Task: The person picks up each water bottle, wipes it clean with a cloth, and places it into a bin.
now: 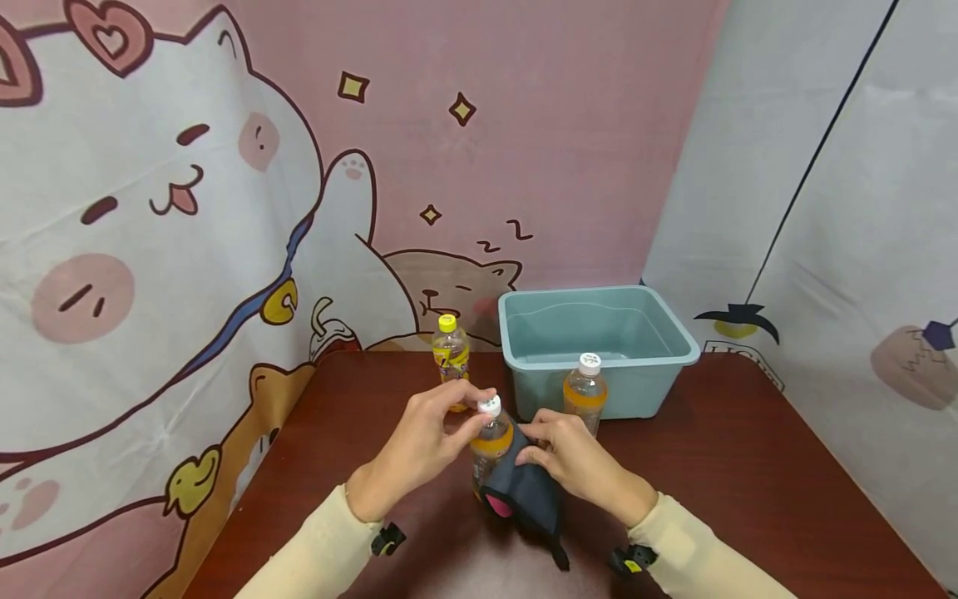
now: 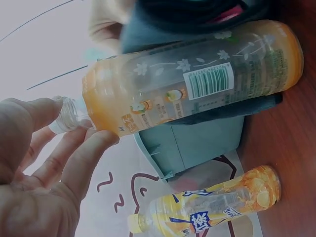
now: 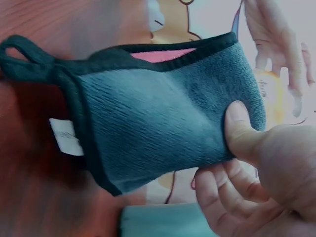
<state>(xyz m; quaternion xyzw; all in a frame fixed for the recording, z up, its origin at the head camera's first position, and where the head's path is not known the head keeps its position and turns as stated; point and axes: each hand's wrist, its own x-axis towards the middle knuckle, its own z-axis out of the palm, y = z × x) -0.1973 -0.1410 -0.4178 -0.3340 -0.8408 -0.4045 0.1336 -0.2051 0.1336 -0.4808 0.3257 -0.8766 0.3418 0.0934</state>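
My left hand [image 1: 427,428] pinches the white-capped neck of a clear plastic drink bottle [image 1: 491,441], which stands on the table. In the left wrist view, the bottle [image 2: 163,84] shows an orange band, white flower prints and a barcode. My right hand [image 1: 580,457] grips a dark grey cleaning cloth [image 1: 527,491] against the bottle's right side. In the right wrist view, the thumb lies on the fuzzy face of the cloth [image 3: 148,118]; black edging, a hanging loop, a white tag and a pink inner side show. The cloth hides part of the bottle.
A second white-capped bottle [image 1: 586,395] stands just beyond my right hand, in front of a blue-green plastic bin [image 1: 599,387]. Behind my left hand is a yellow-capped bottle [image 1: 451,358]. The brown table [image 1: 718,466] meets a cartoon-printed curtain [image 1: 584,166] at the back.
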